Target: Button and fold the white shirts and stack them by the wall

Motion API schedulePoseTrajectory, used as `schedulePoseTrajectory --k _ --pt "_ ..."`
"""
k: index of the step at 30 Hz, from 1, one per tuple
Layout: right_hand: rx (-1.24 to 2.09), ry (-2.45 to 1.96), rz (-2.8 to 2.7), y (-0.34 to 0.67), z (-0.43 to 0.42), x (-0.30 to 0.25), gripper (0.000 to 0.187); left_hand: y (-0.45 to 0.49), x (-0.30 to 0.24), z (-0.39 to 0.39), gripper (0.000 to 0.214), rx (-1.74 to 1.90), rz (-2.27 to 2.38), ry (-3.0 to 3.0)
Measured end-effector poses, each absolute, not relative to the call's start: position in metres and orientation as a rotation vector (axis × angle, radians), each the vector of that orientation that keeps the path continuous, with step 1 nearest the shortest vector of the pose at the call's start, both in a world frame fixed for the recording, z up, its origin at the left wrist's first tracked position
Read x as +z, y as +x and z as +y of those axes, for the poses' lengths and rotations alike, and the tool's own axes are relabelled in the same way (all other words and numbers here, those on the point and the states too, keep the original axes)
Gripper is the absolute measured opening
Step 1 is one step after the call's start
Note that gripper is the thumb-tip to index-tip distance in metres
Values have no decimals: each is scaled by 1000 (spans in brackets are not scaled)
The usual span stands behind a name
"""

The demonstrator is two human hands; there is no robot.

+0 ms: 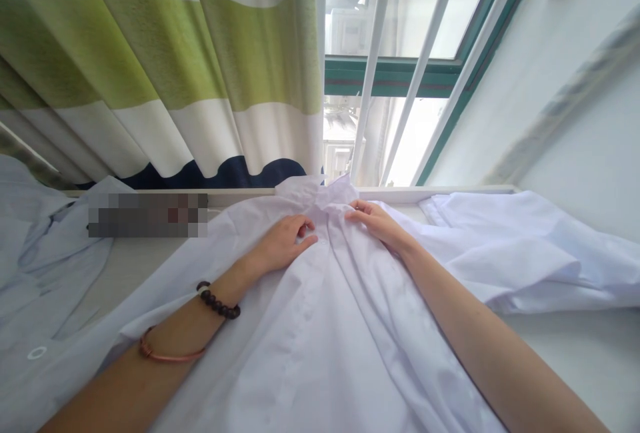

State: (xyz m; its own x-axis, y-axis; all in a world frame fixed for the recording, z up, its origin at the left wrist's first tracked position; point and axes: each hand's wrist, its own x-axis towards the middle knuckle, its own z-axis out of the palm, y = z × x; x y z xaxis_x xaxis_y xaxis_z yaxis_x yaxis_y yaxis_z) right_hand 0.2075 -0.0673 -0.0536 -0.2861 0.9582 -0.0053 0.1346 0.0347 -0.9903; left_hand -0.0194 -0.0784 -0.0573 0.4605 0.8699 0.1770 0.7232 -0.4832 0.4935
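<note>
A white collared garment [320,326] lies spread out in front of me, its collar [320,193] at the far end and its front placket running toward me. It has soft folds, and a small button shows below the collar. My left hand [290,241] rests on the left side just below the collar, fingers loosely bent and thumb apart from them. On the other side, my right hand [373,219] pinches the cloth beside the collar between thumb and fingers. Dark beads [219,302] and a reddish bracelet [173,355] circle my left arm.
Folded white cloth [520,253] lies at the right, and more white cloth [30,253] at the left. A blurred-out dark item [147,215] sits at the back left. Behind are a green-and-white curtain [165,53], white bars [415,79] and a window.
</note>
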Motion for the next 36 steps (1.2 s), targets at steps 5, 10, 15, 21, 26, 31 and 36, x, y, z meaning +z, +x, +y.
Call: schedulePoseTrajectory --k 5,10,15,21,26,31,36 --pt "1460 -1051 -1475 211 -70 -54 32 -6 -54 -83 38 555 1522 2301" --pt "1431 -1012 -1701 207 -73 -55 22 -4 -44 -84 31 423 1508 2246" --pt "1352 -1059 -1698 203 -72 -58 18 -14 -31 -82 24 345 1441 2133" --pt "1279 -1064 -1721 201 -74 -57 14 -5 -36 -90 36 374 1585 2192" --pt "1288 -1042 -1757 202 -75 -56 13 -6 -35 -87 29 279 1496 2107" --pt "1304 -1028 -1781 203 -76 -55 19 -15 -24 -81 32 352 1440 1956" --pt "1254 -1087 -1844 204 -79 -51 20 -16 -8 -82 35 476 1414 1813"
